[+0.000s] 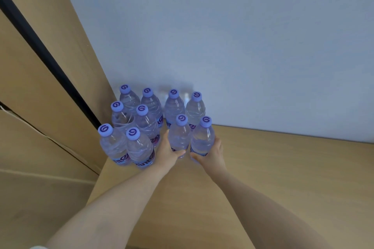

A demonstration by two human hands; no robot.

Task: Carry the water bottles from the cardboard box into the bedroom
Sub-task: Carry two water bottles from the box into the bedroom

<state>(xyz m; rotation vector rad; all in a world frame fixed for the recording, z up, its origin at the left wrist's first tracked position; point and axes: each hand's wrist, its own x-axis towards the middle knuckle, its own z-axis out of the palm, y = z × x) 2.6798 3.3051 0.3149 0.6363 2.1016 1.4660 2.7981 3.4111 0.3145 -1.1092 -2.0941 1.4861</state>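
Several clear water bottles with purple caps stand upright in a cluster (139, 123) on a wooden surface (263, 168), in the corner by the wall. My left hand (169, 152) grips the lower part of one bottle (179, 133) at the front of the group. Beside it, my right hand (211, 156) grips a second bottle (203, 137). Both held bottles stand upright, side by side, with their bases at the surface. No cardboard box is in view.
A pale blue-grey wall (242, 46) rises directly behind the bottles. A tall wooden panel (50, 66) with a dark vertical gap stands on the left, close against the cluster. The wooden surface stretches to the right and towards me.
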